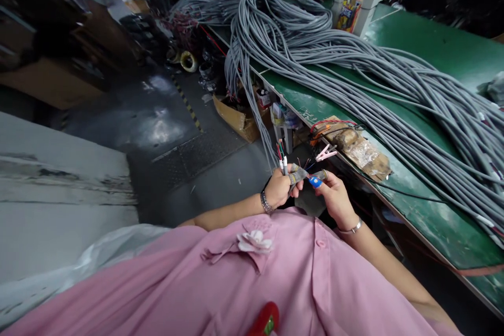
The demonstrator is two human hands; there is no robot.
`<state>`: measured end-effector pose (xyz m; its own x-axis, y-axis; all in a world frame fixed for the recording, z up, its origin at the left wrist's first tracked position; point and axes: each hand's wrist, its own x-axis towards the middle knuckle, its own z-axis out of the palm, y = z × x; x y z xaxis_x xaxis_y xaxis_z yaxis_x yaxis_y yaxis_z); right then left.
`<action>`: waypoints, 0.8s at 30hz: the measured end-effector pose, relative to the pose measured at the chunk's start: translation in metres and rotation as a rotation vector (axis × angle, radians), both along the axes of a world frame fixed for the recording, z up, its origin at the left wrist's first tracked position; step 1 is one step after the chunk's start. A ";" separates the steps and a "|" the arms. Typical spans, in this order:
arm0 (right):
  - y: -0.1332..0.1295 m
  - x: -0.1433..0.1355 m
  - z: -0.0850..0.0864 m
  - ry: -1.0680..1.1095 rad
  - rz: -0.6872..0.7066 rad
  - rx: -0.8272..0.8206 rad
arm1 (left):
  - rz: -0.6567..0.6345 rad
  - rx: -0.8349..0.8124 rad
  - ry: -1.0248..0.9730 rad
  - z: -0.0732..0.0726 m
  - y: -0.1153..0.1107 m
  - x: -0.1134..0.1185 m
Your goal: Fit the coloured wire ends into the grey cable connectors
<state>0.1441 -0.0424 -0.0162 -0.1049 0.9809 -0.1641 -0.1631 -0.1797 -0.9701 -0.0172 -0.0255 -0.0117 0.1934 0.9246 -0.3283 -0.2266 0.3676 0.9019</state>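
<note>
My left hand (280, 187), with grey finger covers and a dark bracelet at the wrist, is closed around grey cables (284, 169). Thin red, green and black wires (281, 149) stick up from the white-banded cable ends. Close on its right, my right hand (334, 194) pinches a small blue object (315, 181) between thumb and fingers, beside thin wires running between the two hands. Just beyond the hands, a pink clip (326, 153) lies at the bench edge, next to a tape-wrapped brown block (362, 152).
Long bundles of grey cable (315, 58) cover much of the green bench (444, 42) at the right and back. Under the bench edge are a cardboard box (240, 118) and plastic containers (284, 115). A pale cabinet (63, 178) stands at the left.
</note>
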 end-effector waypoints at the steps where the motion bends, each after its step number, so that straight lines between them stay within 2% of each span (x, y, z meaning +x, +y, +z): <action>1: 0.000 0.003 -0.002 0.020 0.017 -0.008 | -0.006 0.003 0.005 0.001 0.001 -0.001; 4: 0.004 0.014 -0.010 0.147 0.000 -0.061 | -0.071 0.005 0.003 0.005 0.004 -0.003; 8: 0.020 0.024 -0.018 0.281 -0.060 -0.159 | -0.248 -0.024 -0.014 0.011 0.010 -0.005; 13: 0.042 0.018 -0.014 0.285 -0.046 -0.137 | -0.459 -0.091 -0.082 0.017 0.027 -0.006; 18: 0.051 0.006 -0.006 0.294 -0.100 -0.016 | -0.553 -0.181 -0.172 0.016 0.049 -0.010; 24: 0.055 0.000 -0.004 0.331 -0.148 -0.071 | -0.628 -0.231 -0.207 0.009 0.064 -0.013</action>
